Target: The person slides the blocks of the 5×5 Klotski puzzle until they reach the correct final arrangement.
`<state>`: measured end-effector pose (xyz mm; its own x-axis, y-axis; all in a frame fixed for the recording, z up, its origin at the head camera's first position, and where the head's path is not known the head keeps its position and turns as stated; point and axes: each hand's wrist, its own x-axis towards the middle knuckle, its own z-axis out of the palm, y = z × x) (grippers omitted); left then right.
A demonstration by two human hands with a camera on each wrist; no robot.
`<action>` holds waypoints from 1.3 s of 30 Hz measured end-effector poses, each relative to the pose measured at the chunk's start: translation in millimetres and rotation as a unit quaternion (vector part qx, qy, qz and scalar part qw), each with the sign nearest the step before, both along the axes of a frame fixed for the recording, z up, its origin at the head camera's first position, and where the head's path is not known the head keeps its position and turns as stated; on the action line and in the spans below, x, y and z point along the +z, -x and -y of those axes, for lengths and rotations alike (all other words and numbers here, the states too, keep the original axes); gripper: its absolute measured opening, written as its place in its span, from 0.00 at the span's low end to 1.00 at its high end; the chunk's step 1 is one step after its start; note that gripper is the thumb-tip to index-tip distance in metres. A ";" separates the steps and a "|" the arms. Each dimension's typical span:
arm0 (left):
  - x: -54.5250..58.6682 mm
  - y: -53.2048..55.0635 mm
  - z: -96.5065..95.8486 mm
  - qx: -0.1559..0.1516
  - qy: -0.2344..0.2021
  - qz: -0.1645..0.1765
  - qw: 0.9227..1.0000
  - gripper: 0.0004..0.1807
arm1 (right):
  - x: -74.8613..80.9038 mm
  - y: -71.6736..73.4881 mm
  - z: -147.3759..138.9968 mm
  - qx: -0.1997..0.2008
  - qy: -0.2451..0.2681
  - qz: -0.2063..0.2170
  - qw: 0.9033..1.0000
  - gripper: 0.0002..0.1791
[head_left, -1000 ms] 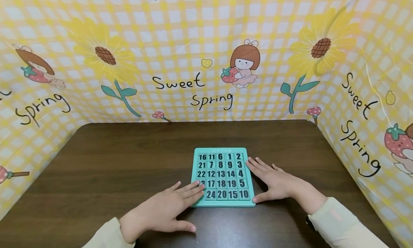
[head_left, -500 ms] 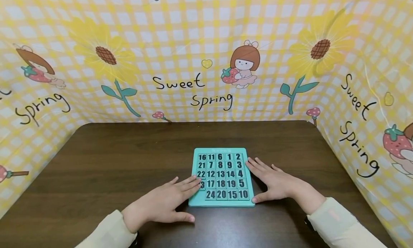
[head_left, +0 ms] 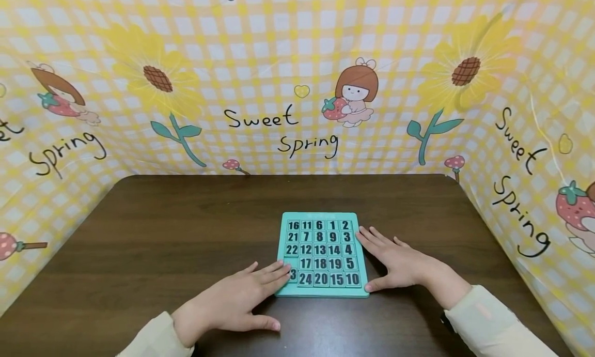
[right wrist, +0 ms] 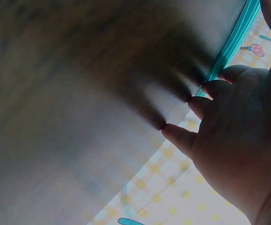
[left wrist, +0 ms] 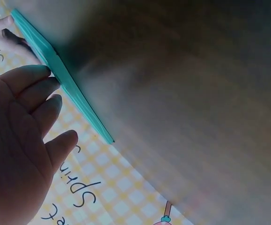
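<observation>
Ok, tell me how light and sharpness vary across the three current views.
Head: bright and fairly crisp, the number puzzle mostly readable, a pale sheen on the near part of the tabletop; left wrist: much darker, tabletop smeared out of focus, the puzzle's edge fairly clear; right wrist: also dim, tabletop blurred, soft dark streaks across it.

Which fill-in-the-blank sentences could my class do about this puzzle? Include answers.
The top row of the puzzle reads 16, 11, 6, 1, ____.
Directly below tile 14 is tile ____.
The left hand partly hides one tile's number, leaving the digit ____ readable.
The right hand is beside the column ending at the bottom in ____.
Missing words: 2; 19; 3; 10.
</observation>
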<state>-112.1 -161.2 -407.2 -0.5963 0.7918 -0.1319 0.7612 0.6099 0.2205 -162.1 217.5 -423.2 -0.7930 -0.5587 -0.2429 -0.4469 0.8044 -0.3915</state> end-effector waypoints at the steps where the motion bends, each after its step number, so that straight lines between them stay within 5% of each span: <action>1: 0.0 -0.7 0.0 -0.001 0.000 0.000 1.000 0.49 | -0.1 0.2 -0.3 0.000 0.000 0.000 1.000 0.64; 10: 1.3 0.1 3.9 -0.003 0.006 -0.014 1.000 0.48 | -1.1 0.7 -0.6 0.001 -0.002 -0.001 1.000 0.65; 26: 2.9 41.9 -3.9 0.028 0.019 0.009 0.999 0.49 | 0.7 -0.6 0.2 0.002 0.001 0.001 1.000 0.64; 39: 1.8 38.1 -7.1 0.045 0.019 0.042 0.998 0.49 | 3.7 -0.9 -1.1 0.006 0.008 0.001 1.000 0.64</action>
